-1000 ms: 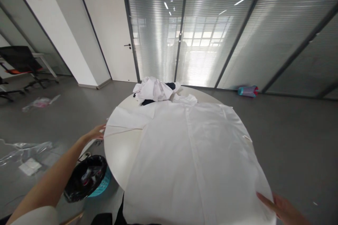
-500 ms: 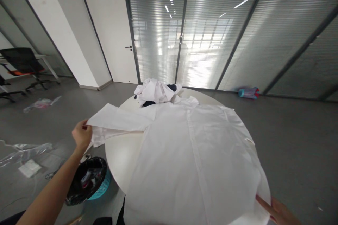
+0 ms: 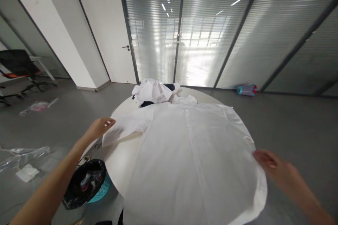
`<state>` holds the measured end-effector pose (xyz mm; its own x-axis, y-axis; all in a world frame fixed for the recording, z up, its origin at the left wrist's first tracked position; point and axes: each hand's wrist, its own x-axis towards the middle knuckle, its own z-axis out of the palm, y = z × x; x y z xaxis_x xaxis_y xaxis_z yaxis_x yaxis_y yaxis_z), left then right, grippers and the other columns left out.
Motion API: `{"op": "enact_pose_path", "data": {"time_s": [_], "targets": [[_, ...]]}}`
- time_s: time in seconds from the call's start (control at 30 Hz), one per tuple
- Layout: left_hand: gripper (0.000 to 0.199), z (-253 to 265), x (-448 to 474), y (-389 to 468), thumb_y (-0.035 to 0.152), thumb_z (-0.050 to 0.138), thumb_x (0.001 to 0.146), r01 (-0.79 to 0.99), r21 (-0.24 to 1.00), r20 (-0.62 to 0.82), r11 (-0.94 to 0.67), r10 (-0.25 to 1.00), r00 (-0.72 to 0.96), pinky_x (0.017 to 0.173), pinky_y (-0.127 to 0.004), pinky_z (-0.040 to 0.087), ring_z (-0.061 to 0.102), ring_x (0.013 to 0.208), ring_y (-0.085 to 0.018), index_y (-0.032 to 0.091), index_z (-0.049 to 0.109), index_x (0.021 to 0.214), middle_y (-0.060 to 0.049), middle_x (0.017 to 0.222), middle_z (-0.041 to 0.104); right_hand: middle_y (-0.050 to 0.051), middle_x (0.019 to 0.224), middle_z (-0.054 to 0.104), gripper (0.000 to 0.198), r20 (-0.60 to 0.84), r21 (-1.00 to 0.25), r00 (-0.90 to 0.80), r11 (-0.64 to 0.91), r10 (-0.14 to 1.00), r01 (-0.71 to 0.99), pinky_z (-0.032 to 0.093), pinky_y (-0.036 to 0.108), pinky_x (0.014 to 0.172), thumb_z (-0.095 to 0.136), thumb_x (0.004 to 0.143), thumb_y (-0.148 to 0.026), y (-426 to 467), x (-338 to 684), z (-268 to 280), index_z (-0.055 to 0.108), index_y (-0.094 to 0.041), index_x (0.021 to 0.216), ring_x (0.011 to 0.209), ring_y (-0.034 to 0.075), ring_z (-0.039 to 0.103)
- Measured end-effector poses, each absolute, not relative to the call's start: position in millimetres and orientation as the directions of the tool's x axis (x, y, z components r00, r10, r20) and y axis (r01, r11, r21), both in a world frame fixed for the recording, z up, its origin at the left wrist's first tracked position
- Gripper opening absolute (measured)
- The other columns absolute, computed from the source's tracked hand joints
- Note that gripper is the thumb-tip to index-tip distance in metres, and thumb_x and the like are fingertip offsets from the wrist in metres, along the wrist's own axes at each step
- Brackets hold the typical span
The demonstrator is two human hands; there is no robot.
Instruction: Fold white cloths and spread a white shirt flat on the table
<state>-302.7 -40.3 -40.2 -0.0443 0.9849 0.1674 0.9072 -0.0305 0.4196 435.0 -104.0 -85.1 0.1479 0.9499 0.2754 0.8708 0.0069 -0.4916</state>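
Observation:
A white button-front shirt [image 3: 169,154] lies spread over the round table [image 3: 120,161], its button strip running down the middle. Its left-hand sleeve [image 3: 129,123] stretches out toward the table's left side. My left hand [image 3: 101,126] is at the outer end of this sleeve, fingers pinched together at the cloth. At the shirt's right edge is my right hand [image 3: 271,163], its fingers curled and the tips closed on the edge of the cloth. A small fold of white fabric shows just above those fingertips. The other sleeve is mostly hidden.
A crumpled heap of white and dark clothes [image 3: 153,91] sits at the table's far edge. Below left stands a blue basket bin [image 3: 101,191] with a black liner. Clear plastic wrapping [image 3: 26,153] lies on the floor, and a striped bundle [image 3: 246,90] rests by the glass wall.
My left hand has moved right and slightly up, bringing the sleeve inward over the table. My right hand has moved up along the shirt's right edge.

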Motion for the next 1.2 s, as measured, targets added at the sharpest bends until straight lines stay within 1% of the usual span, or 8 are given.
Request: {"op": "enact_pose_path", "data": {"time_s": [0.13, 0.3, 0.43, 0.53, 0.63, 0.73, 1.03, 1.2], "targets": [[0.040, -42.8, -219.4, 59.5, 0.045, 0.048, 0.086, 0.878, 0.434, 0.233, -0.202, 0.967, 0.107, 0.081, -0.029, 0.052, 0.069, 0.093, -0.023, 0.019, 0.073, 0.102, -0.010, 0.111, 0.073, 0.009, 0.129, 0.066, 0.048, 0.284, -0.396, -0.251, 0.351, 0.926, 0.849, 0.045, 0.046, 0.107, 0.044, 0.091, -0.062, -50.4, 327.1, -53.1, 0.066, -0.029, 0.117, 0.121, 0.028, 0.061], [0.030, -71.8, -171.4, 118.2, 0.039, 0.057, 0.085, 0.881, 0.409, 0.227, -0.238, 0.962, 0.154, 0.086, -0.029, 0.050, 0.067, 0.097, -0.023, 0.020, 0.073, 0.102, -0.008, 0.110, 0.072, 0.007, 0.157, 0.039, 0.057, 0.158, -0.193, -0.400, 0.425, 0.903, 0.884, 0.034, 0.053, 0.114, 0.038, 0.096, -0.060, -33.2, 281.7, -86.1, 0.050, -0.032, 0.145, 0.146, 0.030, 0.033], [0.029, -85.9, -174.8, 116.1, 0.037, 0.060, 0.084, 0.893, 0.398, 0.240, -0.211, 0.963, 0.120, 0.083, -0.030, 0.049, 0.065, 0.093, -0.023, 0.019, 0.071, 0.104, -0.008, 0.107, 0.070, 0.006, 0.158, 0.037, 0.058, 0.138, -0.135, -0.383, 0.400, 0.913, 0.906, 0.034, 0.057, 0.111, 0.042, 0.096, -0.061, -57.3, 286.4, -92.5, 0.044, -0.037, 0.149, 0.144, 0.032, 0.034], [0.027, -87.4, -177.4, 108.8, 0.037, 0.061, 0.084, 0.901, 0.386, 0.251, -0.196, 0.963, 0.102, 0.086, -0.034, 0.048, 0.063, 0.097, -0.026, 0.021, 0.071, 0.104, -0.008, 0.102, 0.070, 0.009, 0.146, 0.053, 0.054, 0.106, -0.136, -0.399, 0.411, 0.911, 0.901, 0.040, 0.056, 0.104, 0.048, 0.092, -0.064, -50.8, 286.7, -76.6, 0.058, -0.035, 0.136, 0.130, 0.034, 0.049], [0.023, -79.3, -163.9, 109.3, 0.031, 0.058, 0.087, 0.897, 0.362, 0.329, -0.252, 0.935, 0.130, 0.095, -0.038, 0.045, 0.060, 0.105, -0.029, 0.019, 0.072, 0.100, -0.011, 0.107, 0.068, 0.010, 0.120, 0.068, 0.038, 0.088, -0.219, -0.392, 0.402, 0.916, 0.889, 0.045, 0.047, 0.097, 0.050, 0.095, -0.053, 2.6, 282.5, -55.4, 0.071, -0.025, 0.112, 0.108, 0.028, 0.062], [0.023, -65.3, -125.2, 122.7, 0.025, 0.052, 0.089, 0.815, 0.388, 0.393, -0.430, 0.877, 0.275, 0.097, -0.036, 0.045, 0.061, 0.104, -0.026, 0.017, 0.073, 0.097, -0.012, 0.107, 0.067, 0.010, 0.115, 0.068, 0.027, 0.128, -0.360, -0.261, 0.290, 0.957, 0.887, 0.048, 0.033, 0.091, 0.056, 0.094, -0.032, 84.8, 274.5, -39.1, 0.067, -0.019, 0.115, 0.098, 0.020, 0.066], [0.019, -65.1, 0.3, 203.0, 0.029, 0.066, 0.082, 0.789, 0.521, 0.175, -0.327, 0.945, 0.276, 0.075, -0.031, 0.048, 0.063, 0.075, -0.020, 0.012, 0.070, 0.076, -0.010, 0.075, 0.067, 0.018, 0.113, 0.067, 0.026, 0.101, -0.322, 0.002, 0.031, 0.995, 0.946, 0.046, 0.030, 0.086, 0.057, 0.094, -0.028, 203.9, 259.1, -53.6, 0.063, -0.008, 0.109, 0.102, 0.024, 0.063], [0.021, -70.1, 8.2, 222.4, 0.031, 0.064, 0.087, 0.754, 0.588, 0.163, -0.293, 0.956, 0.244, 0.073, -0.027, 0.047, 0.062, 0.075, -0.016, 0.010, 0.066, 0.092, -0.009, 0.083, 0.068, 0.014, 0.108, 0.069, 0.028, 0.115, -0.282, -0.007, 0.039, 0.993, 0.958, 0.044, 0.030, 0.082, 0.034, 0.104, -0.031, 199.8, 266.2, -58.2, 0.050, -0.015, 0.121, 0.098, 0.024, 0.065]]}}
